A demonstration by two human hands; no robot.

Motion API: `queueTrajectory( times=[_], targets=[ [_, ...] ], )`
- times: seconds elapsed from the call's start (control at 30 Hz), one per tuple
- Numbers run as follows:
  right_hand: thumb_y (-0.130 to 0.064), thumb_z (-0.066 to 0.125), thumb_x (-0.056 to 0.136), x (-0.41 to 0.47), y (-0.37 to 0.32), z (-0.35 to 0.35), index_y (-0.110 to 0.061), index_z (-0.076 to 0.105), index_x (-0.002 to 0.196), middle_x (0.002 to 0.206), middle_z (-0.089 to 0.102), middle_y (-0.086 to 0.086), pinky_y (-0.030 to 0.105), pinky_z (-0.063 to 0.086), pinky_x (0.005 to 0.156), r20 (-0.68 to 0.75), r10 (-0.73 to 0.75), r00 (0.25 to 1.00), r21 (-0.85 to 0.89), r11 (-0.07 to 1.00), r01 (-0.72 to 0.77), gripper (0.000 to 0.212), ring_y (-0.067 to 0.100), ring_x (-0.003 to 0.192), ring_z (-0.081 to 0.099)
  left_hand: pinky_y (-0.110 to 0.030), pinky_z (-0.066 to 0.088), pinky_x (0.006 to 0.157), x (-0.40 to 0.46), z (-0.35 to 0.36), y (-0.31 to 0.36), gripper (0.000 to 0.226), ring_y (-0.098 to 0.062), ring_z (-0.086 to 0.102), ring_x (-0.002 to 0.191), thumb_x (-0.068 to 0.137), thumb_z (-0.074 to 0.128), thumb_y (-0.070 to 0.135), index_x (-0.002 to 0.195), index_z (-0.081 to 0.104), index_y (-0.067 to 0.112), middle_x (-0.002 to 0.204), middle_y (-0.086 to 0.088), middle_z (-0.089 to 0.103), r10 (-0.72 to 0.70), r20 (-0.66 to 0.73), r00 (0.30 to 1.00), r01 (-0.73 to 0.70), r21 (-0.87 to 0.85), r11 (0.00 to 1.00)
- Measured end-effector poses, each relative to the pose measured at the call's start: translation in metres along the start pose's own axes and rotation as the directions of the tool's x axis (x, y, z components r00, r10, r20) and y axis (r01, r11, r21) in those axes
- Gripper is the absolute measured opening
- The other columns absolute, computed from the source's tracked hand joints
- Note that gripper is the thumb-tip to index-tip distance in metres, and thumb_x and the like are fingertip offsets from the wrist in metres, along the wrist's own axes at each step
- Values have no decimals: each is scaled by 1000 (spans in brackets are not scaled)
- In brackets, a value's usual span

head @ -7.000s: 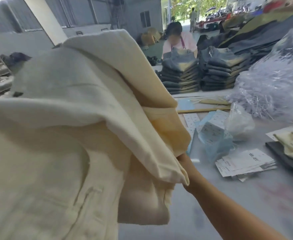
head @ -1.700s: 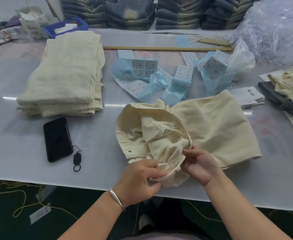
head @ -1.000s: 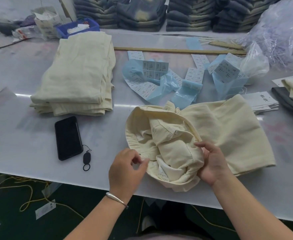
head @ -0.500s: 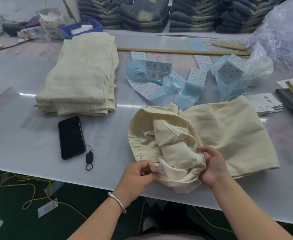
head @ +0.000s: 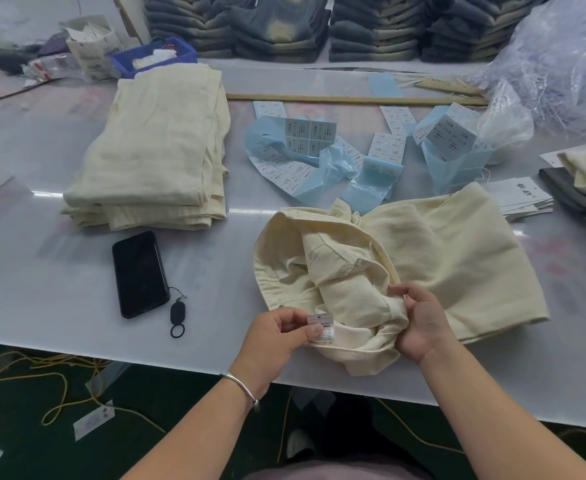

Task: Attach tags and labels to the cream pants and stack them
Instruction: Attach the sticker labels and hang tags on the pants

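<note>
L hand (head: pixel 277 332) pinches small white sewn-in care label (head: pixel 321 328); R hand (head: pixel 419 323) grips rumpled cream cotton pants (head: pixel 458 258) waistband. Risk: bunched fabric slips, label tucks back inside.

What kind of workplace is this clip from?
Probably a garment factory's finishing and tagging area: stacks of folded dark jeans at the back, a pile of folded cream pants, and sheets of printed size labels on the table.
</note>
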State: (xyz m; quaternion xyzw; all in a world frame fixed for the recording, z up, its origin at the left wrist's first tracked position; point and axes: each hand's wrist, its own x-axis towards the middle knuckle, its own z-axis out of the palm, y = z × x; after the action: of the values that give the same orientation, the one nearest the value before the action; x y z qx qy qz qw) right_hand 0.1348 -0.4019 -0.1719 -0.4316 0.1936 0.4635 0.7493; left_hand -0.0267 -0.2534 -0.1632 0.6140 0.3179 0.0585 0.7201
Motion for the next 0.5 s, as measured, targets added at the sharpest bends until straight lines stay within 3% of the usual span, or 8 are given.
queueTrajectory(
  times=[0.1,0.2,0.27,0.33,0.4,0.43,0.5],
  targets=[
    [-12,53,68,-3,1,4,-2,64,95,84,68,14,38,51,76,12,1,1000,-22,1000,-1,31,31,77,65,-13,50,69,3,-1,0,8,-7,68,75,81,74,5,88,73,2,83,-6,75,-12,14,1000,12,-1,1000],
    [-14,57,74,-14,4,12,-3,64,110,94,69,13,36,53,74,79,-107,991,-212,970,122,38,28,83,67,-14,49,67,8,-9,-2,5,-7,64,71,84,71,8,84,72,3,77,-4,72,6,-26,1000,-4,62,998],
    [-24,61,79,-29,2,26,-9,60,125,110,68,13,35,53,76,328,-144,934,-290,925,245,48,26,96,66,-11,45,61,13,-18,-3,13,-5,58,63,89,65,11,78,71,9,69,0,66,28,-110,994,-13,134,991],
    [-33,61,82,-45,1,47,-14,54,134,119,64,13,35,49,82,560,-87,824,-358,872,335,56,26,106,61,-11,44,59,17,-27,-1,20,-5,58,65,95,57,17,80,70,14,72,2,67,-3,-214,977,31,131,991],
    [-30,56,87,-57,4,69,-18,54,136,122,65,9,31,46,90,637,-46,769,-464,774,430,50,22,114,59,-22,46,70,19,-38,2,31,-13,62,81,100,46,35,93,71,17,89,0,72,-59,-252,966,74,52,996],
    [-26,54,90,-60,8,78,-19,56,133,122,66,5,28,44,95,637,-31,771,-522,719,460,44,19,117,59,-29,47,78,21,-43,4,44,-17,63,92,100,38,46,102,70,16,103,-4,73,-93,-205,974,91,-18,996],
    [-24,53,91,-64,19,90,-21,64,125,118,68,-7,21,40,100,659,-1,752,-629,547,553,35,9,118,57,-41,44,97,20,-53,11,72,-24,59,116,95,24,66,123,62,11,131,-11,61,-139,66,988,151,-233,961]
  ],
)
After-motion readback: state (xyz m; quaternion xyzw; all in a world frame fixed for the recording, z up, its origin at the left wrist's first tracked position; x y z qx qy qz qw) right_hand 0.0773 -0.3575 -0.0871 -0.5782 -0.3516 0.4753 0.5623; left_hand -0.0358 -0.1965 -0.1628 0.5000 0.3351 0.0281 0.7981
